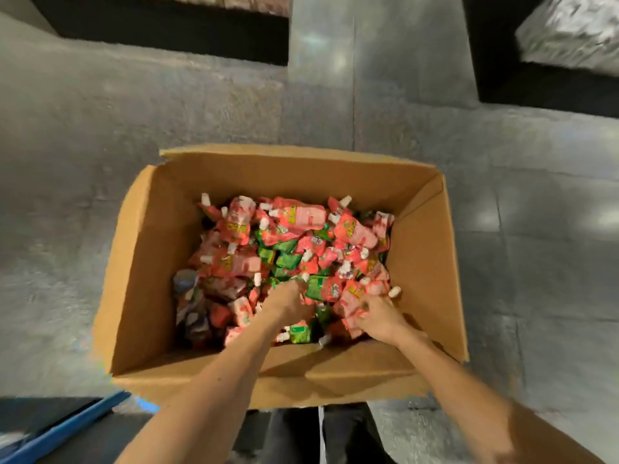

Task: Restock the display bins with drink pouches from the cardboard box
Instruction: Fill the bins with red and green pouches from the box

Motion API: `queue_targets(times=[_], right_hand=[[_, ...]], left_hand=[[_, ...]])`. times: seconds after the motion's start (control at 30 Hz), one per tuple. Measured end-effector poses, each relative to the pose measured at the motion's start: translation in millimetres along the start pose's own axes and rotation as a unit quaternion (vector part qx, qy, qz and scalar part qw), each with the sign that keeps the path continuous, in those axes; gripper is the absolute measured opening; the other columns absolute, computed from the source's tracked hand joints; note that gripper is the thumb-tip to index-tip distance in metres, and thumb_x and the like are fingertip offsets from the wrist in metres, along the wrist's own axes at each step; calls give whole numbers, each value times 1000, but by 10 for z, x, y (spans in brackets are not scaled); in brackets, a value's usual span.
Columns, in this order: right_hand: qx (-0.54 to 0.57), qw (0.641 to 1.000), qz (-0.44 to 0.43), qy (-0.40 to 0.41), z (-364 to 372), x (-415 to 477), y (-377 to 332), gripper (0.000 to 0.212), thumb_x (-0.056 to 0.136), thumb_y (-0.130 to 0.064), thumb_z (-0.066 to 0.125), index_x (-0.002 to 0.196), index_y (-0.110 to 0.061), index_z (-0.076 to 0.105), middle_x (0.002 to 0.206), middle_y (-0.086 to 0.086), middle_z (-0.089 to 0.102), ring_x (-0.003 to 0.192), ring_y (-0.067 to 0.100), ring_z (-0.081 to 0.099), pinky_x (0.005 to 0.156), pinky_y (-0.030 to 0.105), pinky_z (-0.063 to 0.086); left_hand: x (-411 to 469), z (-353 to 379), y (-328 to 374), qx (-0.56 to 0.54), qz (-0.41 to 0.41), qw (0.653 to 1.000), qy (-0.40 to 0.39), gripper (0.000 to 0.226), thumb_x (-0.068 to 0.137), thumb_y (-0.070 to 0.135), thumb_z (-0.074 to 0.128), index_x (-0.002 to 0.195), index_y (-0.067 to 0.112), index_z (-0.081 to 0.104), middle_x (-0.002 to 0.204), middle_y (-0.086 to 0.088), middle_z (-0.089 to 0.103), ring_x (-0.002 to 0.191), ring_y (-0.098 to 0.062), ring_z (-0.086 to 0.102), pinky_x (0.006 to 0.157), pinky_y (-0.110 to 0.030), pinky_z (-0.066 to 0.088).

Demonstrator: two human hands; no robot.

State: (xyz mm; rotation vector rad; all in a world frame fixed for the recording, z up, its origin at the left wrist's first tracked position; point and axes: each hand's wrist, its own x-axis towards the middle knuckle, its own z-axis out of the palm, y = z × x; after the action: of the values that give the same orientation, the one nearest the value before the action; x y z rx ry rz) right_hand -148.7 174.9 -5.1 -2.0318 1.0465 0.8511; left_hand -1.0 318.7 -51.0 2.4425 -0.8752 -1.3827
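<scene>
While both hands are down in the box (144, 262), the grab itself is the main risk. The box sits open on the floor (100, 145) at frame centre, with the pouches (284, 236) in a loose heap inside: mostly red, some green, white caps pointing every way.

Left hand (288, 301): at 6 o'clock of the heap, knuckles up, fingertips buried. Can't tell if it has closed on anything.
Right hand (380, 318): at 5 o'clock of the heap, fingers curled round a bunch of red pouches, one white cap poking out past it.

Failure modes, my read:
- Bunch grip on slick film. An outer pouch is likely to slide out on the lift and land back in the box or on the floor.
- Red and green are mixed. A blind handful from the left could pull both, so the wrong colour ends up in a bin.
- Caps tangle, so lifting one pouch may drag a neighbour over the wall.
- The near wall and flap at 5 o'clock are close to the right wrist and could snag on the way out.
- Squeezing hard to hold more could stress a seam or cap.

Bins (167, 31) at 11 and 1 o'clock are well apart from the box, so any carry is long. Smaller handfuls look safer.
</scene>
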Motion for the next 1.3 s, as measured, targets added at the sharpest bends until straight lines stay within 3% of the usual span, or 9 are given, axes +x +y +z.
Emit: queue_targets(times=[0.27, 0.37, 0.47, 0.57, 0.67, 0.9, 1.07, 1.2, 1.3], right_hand=[[-46, 998, 44, -28, 270, 545, 57, 22, 95, -18, 62, 117, -19, 64, 115, -1, 62, 111, 23, 61, 89, 34, 51], [-60, 996, 37, -47, 345, 661, 87, 29, 98, -19, 58, 127, -19, 59, 130, 5, 60, 116, 25, 58, 88, 33, 48], [-61, 997, 20, -52, 404, 748, 73, 28, 98, -21, 56, 126, -21, 62, 130, 4, 61, 119, 25, 57, 92, 33, 47], [-98, 994, -11, -49, 498, 837, 24, 28, 97, -25, 57, 123, -23, 65, 130, 1, 61, 124, 24, 53, 101, 38, 47], [-162, 984, -36, -68, 662, 905, -127, 43, 97, -31, 57, 138, -22, 52, 139, 3, 48, 136, 28, 36, 109, 43, 36], [-297, 954, -28, -18, 957, 1062, -291, 59, 91, -20, 62, 146, -15, 41, 149, 10, 38, 143, 31, 22, 110, 45, 26], [-294, 955, -22, 15, 985, 1132, -165, 42, 92, -21, 62, 133, -15, 54, 135, 1, 57, 138, 24, 32, 104, 42, 32], [-223, 974, -48, 3, 843, 1177, -45, 44, 89, -26, 70, 128, -18, 51, 128, 0, 59, 128, 23, 40, 98, 39, 36], [-140, 989, -33, -18, 683, 1241, -26, 75, 83, -28, 79, 142, -18, 34, 114, 8, 65, 119, 28, 49, 90, 39, 43]], left_hand=[[801, 471, 83, 257, 154, 953, -48, 74, 100, 27, 55, 158, 21, 9, 165, -5, 13, 149, -28, 17, 115, -46, 29], [919, 561, 5, 324, 140, 935, -48, 74, 100, 21, 53, 157, 11, 7, 161, -12, 20, 147, -30, 19, 115, -45, 29], [1012, 546, -36, 358, 148, 921, -32, 51, 97, 16, 53, 142, 4, 33, 141, -18, 45, 132, -34, 38, 107, -44, 36], [976, 408, -106, 303, 122, 944, -43, 36, 97, 16, 49, 131, 5, 45, 131, -16, 54, 125, -33, 46, 101, -41, 39], [843, 181, -310, 182, 65, 980, -52, 52, 92, 30, 60, 135, 7, 42, 118, -14, 63, 113, -33, 57, 89, -40, 46], [510, 52, -521, 81, 1, 993, -80, 97, 95, 32, 55, 154, 30, -21, 75, -7, 54, 68, -29, 55, 69, -42, 47], [447, 426, -310, 189, -48, 975, -108, 68, 102, 37, 44, 155, 35, 2, 140, -28, 32, 111, -38, 58, 80, -38, 50], [477, 674, -154, 267, -98, 953, -108, 49, 98, 52, 42, 130, 20, 25, 117, -21, 34, 89, -32, 60, 70, -44, 58], [572, 709, -172, 310, -105, 940, -99, 76, 86, 70, 53, 137, 23, 22, 106, -20, 37, 72, -28, 55, 60, -40, 57]])
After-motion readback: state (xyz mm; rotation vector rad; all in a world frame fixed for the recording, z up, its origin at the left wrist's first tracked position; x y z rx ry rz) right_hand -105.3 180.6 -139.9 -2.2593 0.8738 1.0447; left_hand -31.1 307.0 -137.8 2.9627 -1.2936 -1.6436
